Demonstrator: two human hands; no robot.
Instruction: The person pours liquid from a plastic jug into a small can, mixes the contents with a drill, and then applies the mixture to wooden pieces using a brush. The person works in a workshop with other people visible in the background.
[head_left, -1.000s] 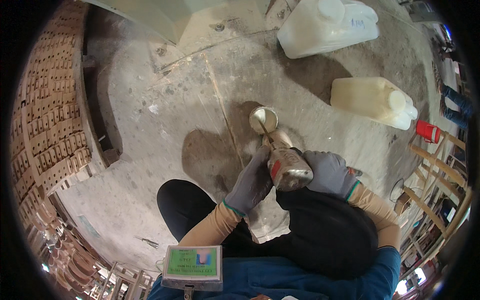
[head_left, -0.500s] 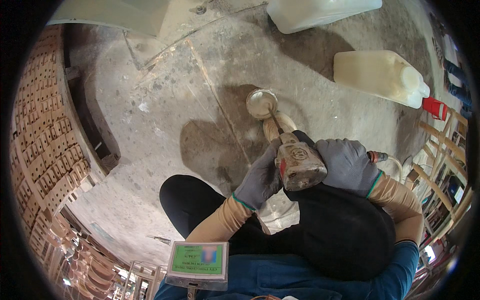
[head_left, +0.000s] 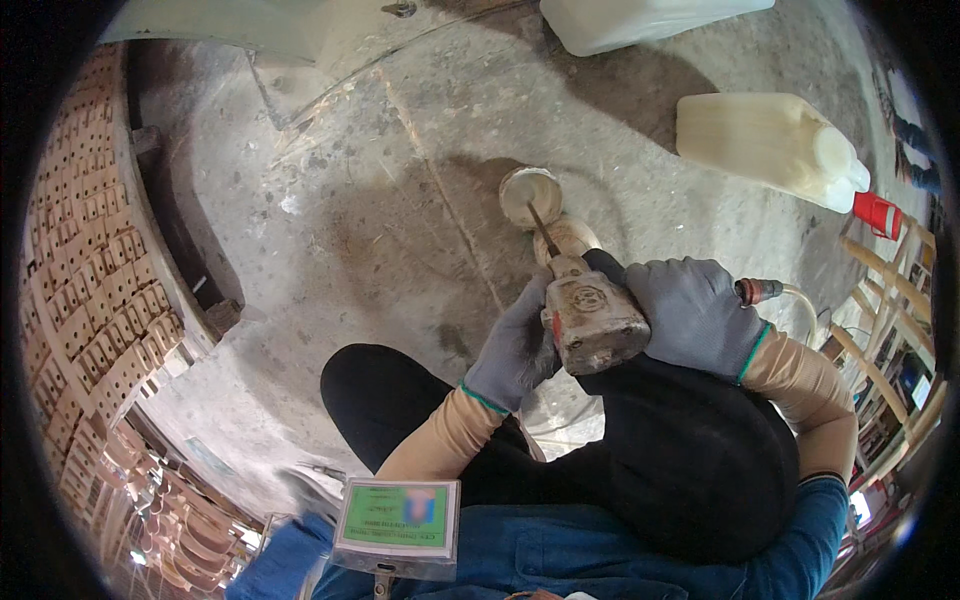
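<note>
Head: tool (head_left: pixel 598 318) in right hand (head_left: pixel 695 315)

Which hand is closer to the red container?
The right hand. It holds the power tool, with the red container farther forward and to its right. The left hand, on the tool's left side, is farther away.

Stained concrete floor (head_left: pixel 330 240): yellowish jug (head_left: pixel 755 140), white jug (head_left: pixel 640 18), round container (head_left: pixel 516 190).
</note>
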